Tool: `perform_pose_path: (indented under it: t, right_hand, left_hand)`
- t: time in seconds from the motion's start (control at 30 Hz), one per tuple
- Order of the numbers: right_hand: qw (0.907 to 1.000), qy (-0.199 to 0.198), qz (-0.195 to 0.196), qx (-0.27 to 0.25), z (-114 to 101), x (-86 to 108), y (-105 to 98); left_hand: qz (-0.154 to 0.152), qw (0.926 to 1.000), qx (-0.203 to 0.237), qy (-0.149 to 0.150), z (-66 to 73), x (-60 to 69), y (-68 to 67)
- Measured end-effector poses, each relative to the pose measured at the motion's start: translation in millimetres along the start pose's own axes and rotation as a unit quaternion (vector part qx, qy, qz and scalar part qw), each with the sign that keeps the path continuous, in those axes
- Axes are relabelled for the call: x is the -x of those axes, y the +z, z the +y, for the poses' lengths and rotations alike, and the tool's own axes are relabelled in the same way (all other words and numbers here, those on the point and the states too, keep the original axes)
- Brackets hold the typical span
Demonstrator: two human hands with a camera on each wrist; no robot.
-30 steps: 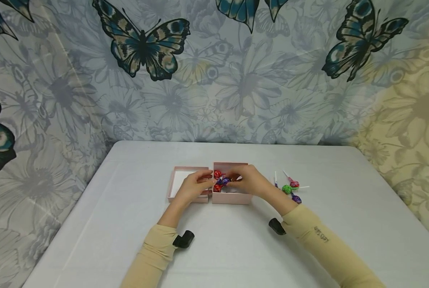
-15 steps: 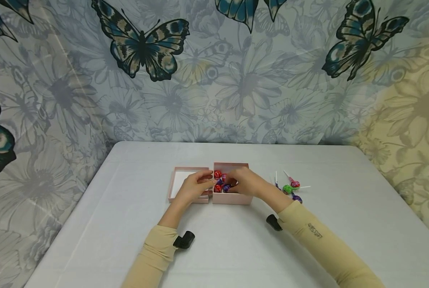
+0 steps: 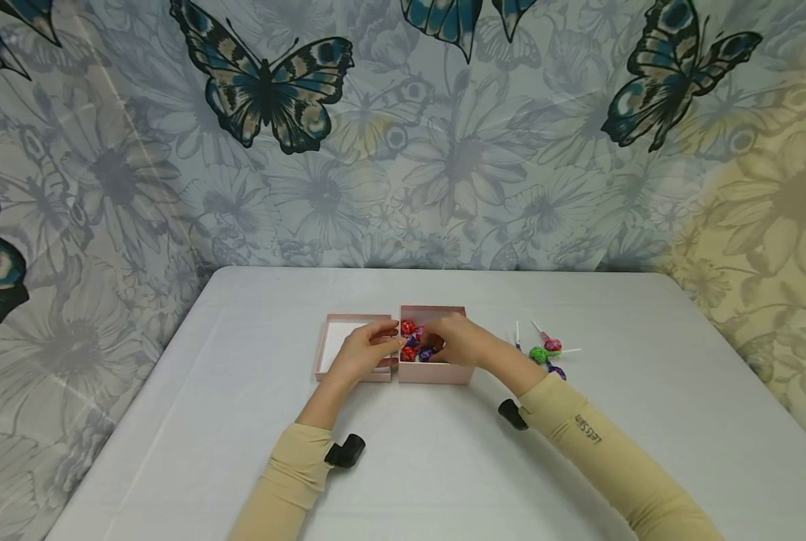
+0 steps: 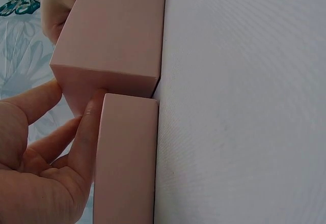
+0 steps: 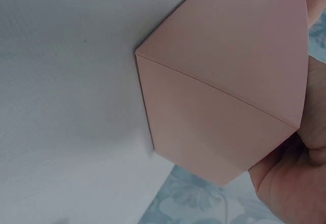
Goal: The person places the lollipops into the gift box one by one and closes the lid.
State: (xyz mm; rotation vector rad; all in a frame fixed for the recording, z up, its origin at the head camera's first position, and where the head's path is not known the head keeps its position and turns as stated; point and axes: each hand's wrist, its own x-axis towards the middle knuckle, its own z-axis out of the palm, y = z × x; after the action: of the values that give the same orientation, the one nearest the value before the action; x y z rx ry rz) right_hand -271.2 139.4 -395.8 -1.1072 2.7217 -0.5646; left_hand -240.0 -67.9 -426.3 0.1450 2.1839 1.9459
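Observation:
An open pink box holds several lollipops; red-wrapped ones lie along its left side. Reaching over the rim, my right hand has its fingers bent down inside and pinches a purple-wrapped lollipop; the box wall hides its fingertips in the right wrist view. My left hand touches the left wall of the box with extended fingertips and holds nothing; in the left wrist view its fingers press on that wall. Below that hand, the shallow pink lid lies beside the box, white inside up.
To the right of the box lies a loose group of lollipops, among them a green one and a red-pink one, with white sticks pointing various ways. The white table meets a wall covered in butterfly-print cloth.
My right hand has moved slightly left and lower into the box, bringing the purple lollipop down towards the front wall. The left hand stays in place at the box.

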Motion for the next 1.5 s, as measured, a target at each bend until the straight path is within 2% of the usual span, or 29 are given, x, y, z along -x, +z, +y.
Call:
perform_pose_path:
  t: [0.17, 0.37, 0.53, 0.67, 0.77, 0.87, 1.03, 1.13, 1.2, 1.3, 1.37, 1.5]
  right_hand:
    - [1.0, -0.007, 0.005, 0.003, -2, 2.1, -2]
    - [0.9996, 0.003, 0.015, -0.024, -3, 8.2, -5]
    - [0.9959, 0.012, 0.057, -0.069, -2, 15.9, -6]
    - [0.9878, 0.033, 0.11, -0.105, 0, 23.8, -7]
    - [0.9751, 0.07, 0.149, -0.149, 2, 29.2, -5]
    - [0.9554, 0.111, 0.177, -0.208, 5, 34.1, -2]
    - [0.9096, 0.164, 0.198, -0.326, 11, 42.8, 1]
    - [0.8789, 0.177, 0.201, -0.395, 14, 48.9, 2]
    - [0.8644, 0.182, 0.201, -0.423, 16, 53.3, 3]
    - [0.8488, 0.187, 0.203, -0.451, 20, 60.2, 3]
    - [0.8416, 0.192, 0.205, -0.461, 23, 64.6, 4]
    - [0.8357, 0.202, 0.205, -0.468, 28, 75.8, 3]
  left_hand:
    - [-0.001, 1.0, 0.003, 0.003, 0.3, -0.3, 0.3]
    - [-0.003, 1.0, -0.003, 0.001, 1.2, -0.3, 0.3]
    - [-0.003, 1.0, -0.007, -0.001, 2.1, -0.2, -0.3]
    - [-0.004, 1.0, -0.005, -0.001, 1.2, -0.2, -0.8]
    - [-0.003, 1.0, -0.005, 0.0, 0.4, 0.1, -0.9]
    - [-0.004, 0.9999, -0.011, 0.003, -0.6, 0.6, -0.8]
    - [-0.005, 0.9999, -0.014, 0.007, -1.1, 1.0, -0.6]
    - [-0.005, 0.9999, -0.011, 0.005, -0.1, 1.5, -0.3]
    - [-0.004, 0.9999, -0.01, 0.003, 0.4, 1.6, -0.1]
    - [-0.004, 0.9999, -0.012, 0.003, 0.7, 1.4, 0.1]
    - [-0.002, 0.9999, -0.015, 0.003, 1.0, 1.6, 0.4]
    - [0.002, 0.9998, -0.017, 0.002, 1.8, 2.0, 0.9]
